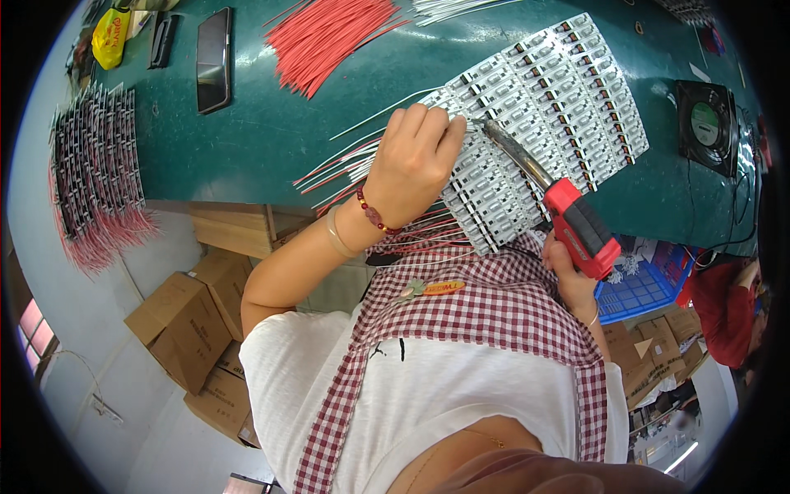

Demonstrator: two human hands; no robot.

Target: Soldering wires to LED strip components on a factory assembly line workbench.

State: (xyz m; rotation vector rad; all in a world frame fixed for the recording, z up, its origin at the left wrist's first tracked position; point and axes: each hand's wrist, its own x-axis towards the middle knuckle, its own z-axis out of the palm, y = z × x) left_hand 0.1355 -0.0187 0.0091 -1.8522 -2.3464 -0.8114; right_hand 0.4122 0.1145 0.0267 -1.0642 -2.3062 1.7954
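Head view: the left hand is curled with fingertips drawn together over the left part of the white rectangular panel of small circuit boards; any wire pinched there is hidden. The right hand wraps the red-and-black plastic-handled soldering iron, its metal tip just beside the left fingertips. Doing this well likely means steadying the wire end, touching the tip briefly and keeping skin off hot metal. Thin red and white wires trail leftward and could snag under the forearm. The panel reaches the near edge of the green worktop, against the checked apron. Bare room lies leftward, toward the black phone, and less rightward, before the square black fan.
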